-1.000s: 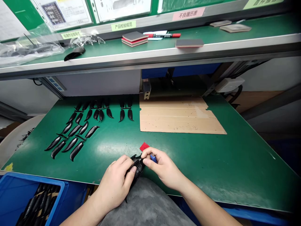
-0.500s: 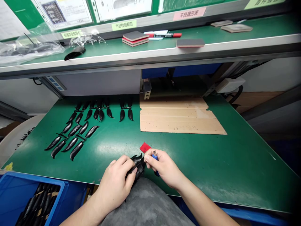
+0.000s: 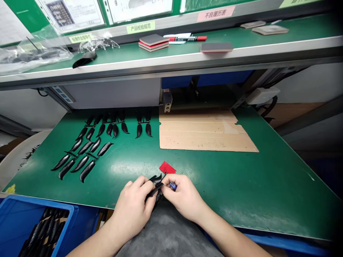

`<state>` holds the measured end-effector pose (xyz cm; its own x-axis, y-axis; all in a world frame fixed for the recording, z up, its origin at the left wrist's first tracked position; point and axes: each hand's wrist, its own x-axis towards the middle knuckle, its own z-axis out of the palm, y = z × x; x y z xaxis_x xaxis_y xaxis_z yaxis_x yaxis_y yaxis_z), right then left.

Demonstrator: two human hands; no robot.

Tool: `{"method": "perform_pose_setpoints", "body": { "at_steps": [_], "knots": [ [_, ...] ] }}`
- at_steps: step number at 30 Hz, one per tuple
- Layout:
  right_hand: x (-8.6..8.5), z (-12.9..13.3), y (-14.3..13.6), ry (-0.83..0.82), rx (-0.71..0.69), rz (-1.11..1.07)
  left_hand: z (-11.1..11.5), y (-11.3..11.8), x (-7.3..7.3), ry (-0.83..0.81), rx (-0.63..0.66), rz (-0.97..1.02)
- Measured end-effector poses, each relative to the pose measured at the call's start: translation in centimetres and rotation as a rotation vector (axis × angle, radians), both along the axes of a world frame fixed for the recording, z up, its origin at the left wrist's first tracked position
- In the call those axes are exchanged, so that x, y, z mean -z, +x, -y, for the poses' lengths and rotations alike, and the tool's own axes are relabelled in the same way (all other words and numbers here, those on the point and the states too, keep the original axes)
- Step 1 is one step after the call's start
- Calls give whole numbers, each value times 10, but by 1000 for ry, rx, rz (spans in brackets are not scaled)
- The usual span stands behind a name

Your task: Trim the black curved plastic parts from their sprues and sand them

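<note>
My left hand (image 3: 135, 203) is closed around a black ribbed part (image 3: 157, 180) at the table's front edge. My right hand (image 3: 183, 196) is closed on a blue-handled tool (image 3: 173, 185), its fingertips touching the right end of the black part. Most of the tool is hidden by the fingers. Just beyond my hands a red piece (image 3: 167, 167) lies flat on the green table (image 3: 214, 171). Several black blade-shaped parts (image 3: 88, 170) lie in groups on the left half of the table.
A cardboard sheet (image 3: 203, 134) lies at the table's back. Front left, a blue bin (image 3: 68, 228) holds more black parts. Above is a shelf (image 3: 182, 57) with sanding pads (image 3: 154, 42), a red marker (image 3: 198, 38) and a plastic bag (image 3: 32, 53).
My right hand has shifted slightly down and turned, so less of the blue tool shows and more of the red piece is uncovered. My left hand keeps its hold.
</note>
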<state>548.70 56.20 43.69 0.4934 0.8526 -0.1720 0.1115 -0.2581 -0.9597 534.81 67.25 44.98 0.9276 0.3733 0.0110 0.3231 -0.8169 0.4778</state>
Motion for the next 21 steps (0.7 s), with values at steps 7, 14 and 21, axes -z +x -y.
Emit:
{"method": "perform_pose_setpoints", "body": {
  "at_steps": [7,14,21],
  "knots": [
    [17,0,4,95,48,-432,-1,-1,1,-33,-6,28],
    [13,10,19,104,-167,-229,-1,-1,0,-59,12,52],
    [4,9,22,78,-242,-20,-2,-2,-1,-84,35,57]
  ]
}}
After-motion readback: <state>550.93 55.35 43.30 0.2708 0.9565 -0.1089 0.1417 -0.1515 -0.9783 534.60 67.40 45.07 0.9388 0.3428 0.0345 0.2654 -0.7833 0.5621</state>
